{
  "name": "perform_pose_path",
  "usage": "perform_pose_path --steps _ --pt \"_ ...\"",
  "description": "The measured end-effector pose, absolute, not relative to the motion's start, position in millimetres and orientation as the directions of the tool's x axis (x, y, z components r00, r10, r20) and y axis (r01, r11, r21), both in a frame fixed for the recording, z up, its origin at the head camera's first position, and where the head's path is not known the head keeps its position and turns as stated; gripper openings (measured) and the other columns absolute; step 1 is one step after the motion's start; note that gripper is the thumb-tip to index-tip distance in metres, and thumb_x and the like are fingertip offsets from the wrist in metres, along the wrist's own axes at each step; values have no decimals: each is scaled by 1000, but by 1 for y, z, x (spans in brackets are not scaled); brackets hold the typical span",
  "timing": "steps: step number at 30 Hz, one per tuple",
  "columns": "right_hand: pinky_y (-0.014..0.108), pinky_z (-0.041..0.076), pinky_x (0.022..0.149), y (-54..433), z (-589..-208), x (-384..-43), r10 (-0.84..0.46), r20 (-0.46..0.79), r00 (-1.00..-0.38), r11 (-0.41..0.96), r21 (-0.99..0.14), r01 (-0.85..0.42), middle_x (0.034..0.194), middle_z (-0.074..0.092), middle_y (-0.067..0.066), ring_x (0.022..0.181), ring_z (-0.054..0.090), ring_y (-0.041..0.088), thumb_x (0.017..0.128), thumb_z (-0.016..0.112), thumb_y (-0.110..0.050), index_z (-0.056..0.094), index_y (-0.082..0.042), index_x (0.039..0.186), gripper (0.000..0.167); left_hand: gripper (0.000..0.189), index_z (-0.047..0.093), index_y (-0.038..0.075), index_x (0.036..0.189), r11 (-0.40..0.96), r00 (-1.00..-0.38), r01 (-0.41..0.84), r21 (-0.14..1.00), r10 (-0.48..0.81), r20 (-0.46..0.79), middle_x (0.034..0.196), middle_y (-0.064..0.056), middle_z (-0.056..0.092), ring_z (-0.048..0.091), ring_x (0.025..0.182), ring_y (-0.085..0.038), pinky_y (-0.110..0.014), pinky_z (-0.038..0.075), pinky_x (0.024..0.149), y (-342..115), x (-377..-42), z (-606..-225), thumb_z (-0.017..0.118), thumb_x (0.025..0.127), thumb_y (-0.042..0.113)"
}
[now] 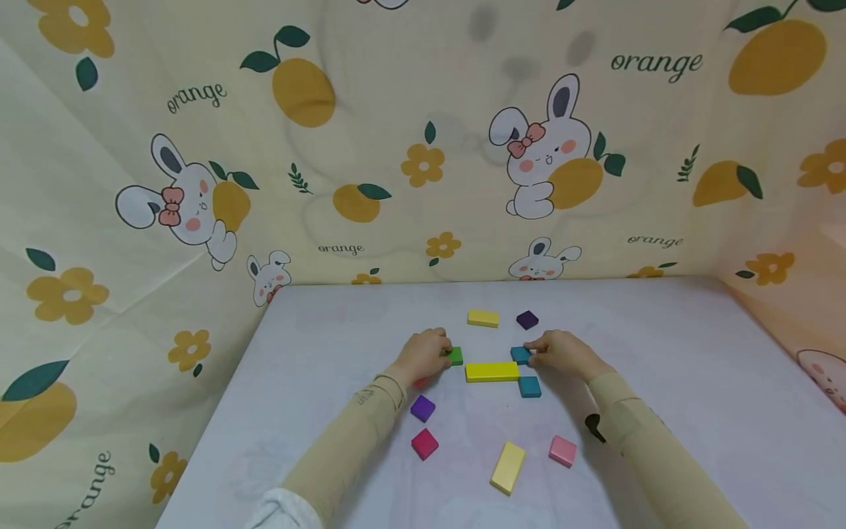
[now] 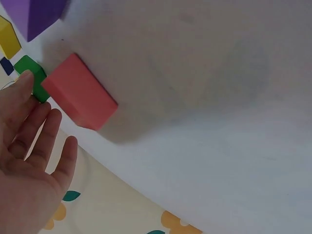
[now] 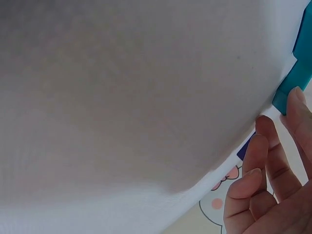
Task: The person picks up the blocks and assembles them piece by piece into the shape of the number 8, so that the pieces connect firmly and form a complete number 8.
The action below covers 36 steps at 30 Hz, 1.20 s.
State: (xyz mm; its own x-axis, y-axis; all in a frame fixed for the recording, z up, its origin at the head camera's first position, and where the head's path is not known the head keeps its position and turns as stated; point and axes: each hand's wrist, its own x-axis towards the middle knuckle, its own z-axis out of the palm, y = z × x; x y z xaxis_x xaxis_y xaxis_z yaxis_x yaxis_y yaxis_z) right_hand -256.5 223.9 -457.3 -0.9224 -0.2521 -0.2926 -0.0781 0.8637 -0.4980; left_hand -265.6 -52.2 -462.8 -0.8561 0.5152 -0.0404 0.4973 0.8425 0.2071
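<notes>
My left hand [image 1: 425, 354] pinches a green block [image 1: 456, 356] left of a long yellow block [image 1: 492, 372]. In the left wrist view the thumb lies on the green block [image 2: 33, 73], and the other fingers spread beside a red block [image 2: 80, 91]. On the other side, my right hand [image 1: 565, 353] holds a blue-teal block [image 1: 521, 355] between thumb and finger, at the far right end of the long yellow block. A second teal block [image 1: 529, 387] sits just nearer, touching that end. The right wrist view shows the thumb against the held teal block [image 3: 287, 95].
Beyond the hands lie a pale yellow block [image 1: 483, 318] and a dark purple block [image 1: 527, 319]. Nearer are a purple block [image 1: 423, 408], a crimson block [image 1: 425, 444], another pale yellow block [image 1: 507, 468] and a pink block [image 1: 562, 451]. A printed cloth [image 1: 370, 147] hangs behind the white table [image 1: 277, 433].
</notes>
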Motion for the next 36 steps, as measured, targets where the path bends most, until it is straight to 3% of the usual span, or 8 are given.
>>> perform_pose_path --steps 9,16,36 --pt "33 45 79 225 -458 -258 -247 -297 -922 866 -495 -73 99 66 7 83 50 18 87 64 -18 62 -7 120 34 25 70 13 106 829 -837 543 131 547 8 101 0 64 60 89 -14 -29 49 79 -52 -262 -462 67 85 25" --pt "29 41 73 225 -461 -259 -267 -275 -924 862 -496 -101 94 64 5 80 48 18 87 64 -20 62 -8 120 35 26 71 14 104 831 -845 521 194 535 -19 98 2 65 59 85 -11 -26 47 74 -52 -259 -462 69 82 28" --pt "29 41 73 226 -462 -257 -236 -282 -930 864 -498 -69 95 63 5 82 48 18 87 64 -19 61 -8 121 36 30 66 14 110 836 -844 534 127 536 18 100 1 65 60 88 -13 -31 48 78 -55 -254 -464 65 85 30"
